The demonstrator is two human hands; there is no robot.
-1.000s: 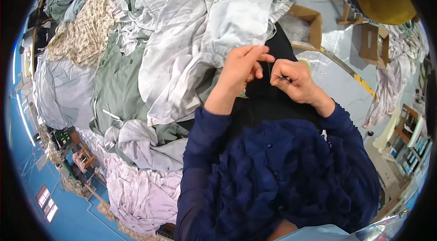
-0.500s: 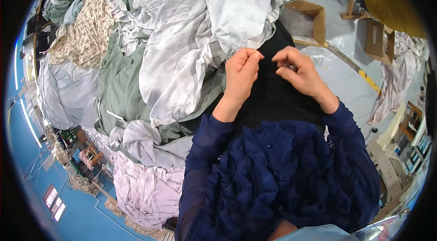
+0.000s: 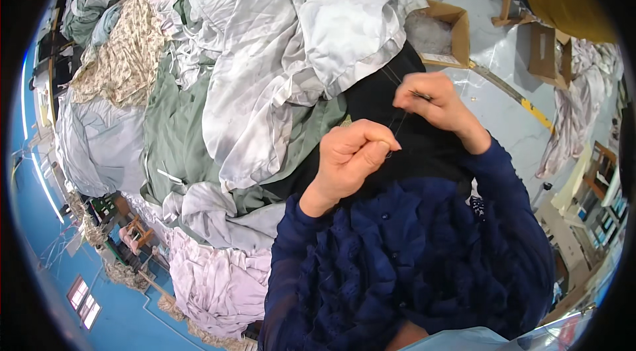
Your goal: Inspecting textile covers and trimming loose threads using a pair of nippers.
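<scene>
A great heap of crumpled pale grey and white bed sheets (image 3: 291,39) fills the space up and to the left of both hands, with a sage-green cotton sheet (image 3: 175,132) below it and a beige floral-print cloth (image 3: 122,59) further left. Beneath the hands lies a black fabric piece (image 3: 397,125), spread from the edge of the pale heap down toward the person's dark navy ruffled sleeves (image 3: 397,265). Up and to the right of the right hand sits an open brown cardboard box (image 3: 457,36) holding white fluff, on the grey floor (image 3: 503,59); a second, smaller cardboard box (image 3: 546,49) stands further right. The left hand (image 3: 351,155) is curled into a loose fist, thumb and forefinger pinched on a thin thread (image 3: 399,122) that runs up to the right hand (image 3: 437,109), just above and beside it. The right hand is closed too, its fingertips nipping a slim needle-like object (image 3: 419,94) over the black fabric.
</scene>
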